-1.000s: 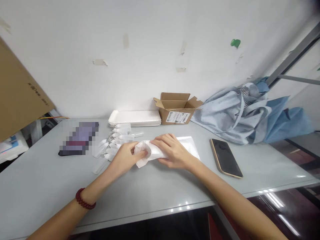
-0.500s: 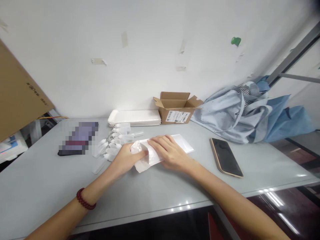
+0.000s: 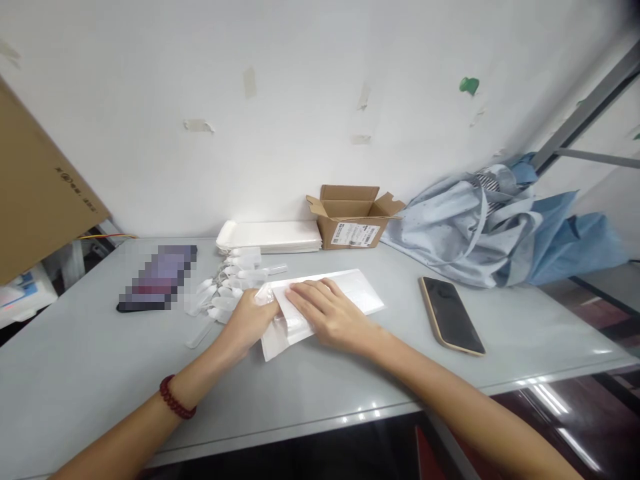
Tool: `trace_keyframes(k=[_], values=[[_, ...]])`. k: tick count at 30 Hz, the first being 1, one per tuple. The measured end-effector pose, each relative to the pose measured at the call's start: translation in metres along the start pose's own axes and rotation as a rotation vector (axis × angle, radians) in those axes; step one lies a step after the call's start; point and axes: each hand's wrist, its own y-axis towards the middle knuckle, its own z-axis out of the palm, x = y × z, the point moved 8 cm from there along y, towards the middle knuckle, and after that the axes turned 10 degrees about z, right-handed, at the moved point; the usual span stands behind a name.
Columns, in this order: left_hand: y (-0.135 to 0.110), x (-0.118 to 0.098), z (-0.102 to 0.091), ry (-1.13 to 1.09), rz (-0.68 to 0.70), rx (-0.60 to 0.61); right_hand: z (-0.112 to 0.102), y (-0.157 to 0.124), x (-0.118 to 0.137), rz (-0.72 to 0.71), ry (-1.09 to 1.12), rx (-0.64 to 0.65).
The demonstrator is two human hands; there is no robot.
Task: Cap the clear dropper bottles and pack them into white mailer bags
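A white padded mailer (image 3: 364, 291) lies slanted on the grey table in front of me. My left hand (image 3: 251, 321) is closed around its open left end, with the thumb at the mouth and a clear strip showing by the fingers. Across the middle of the mailer, my right hand (image 3: 336, 315) grips it, fingers on top and thumb hidden. Just beyond my left hand is a loose pile of small translucent plastic pieces (image 3: 227, 291) with white caps or tips. What the mailer holds, if anything, cannot be seen.
A stack of white mailers (image 3: 280, 235) lies by the wall beside an open cardboard box (image 3: 353, 232). A phone (image 3: 453, 316) is at right, a blurred-out dark device (image 3: 157, 280) at left. Light blue fabric bags (image 3: 470, 233) fill the back right; a cardboard sheet (image 3: 45, 180) leans far left.
The mailer's open end has spread wider, its lower corner now further down and left. My left hand has shifted slightly left, and my right hand has moved slightly left along the mailer.
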Motion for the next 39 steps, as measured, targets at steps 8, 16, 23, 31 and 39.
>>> trace_keyframes(k=[8,16,23,31,39], values=[[-0.001,0.002,0.001,-0.008,-0.024,-0.001,0.002,-0.001,-0.003,0.007,-0.005,-0.003],[0.0,-0.002,-0.001,0.009,-0.02,0.023,0.002,0.0,-0.011,0.063,-0.01,0.033],[0.001,-0.002,0.002,-0.104,-0.063,0.087,0.006,-0.002,-0.026,0.133,-0.142,0.027],[-0.001,-0.016,0.002,-0.038,0.053,0.086,0.018,-0.006,-0.035,0.148,-0.093,0.132],[-0.011,-0.033,0.019,0.408,0.444,0.17,-0.003,-0.005,-0.039,0.201,-0.015,-0.127]])
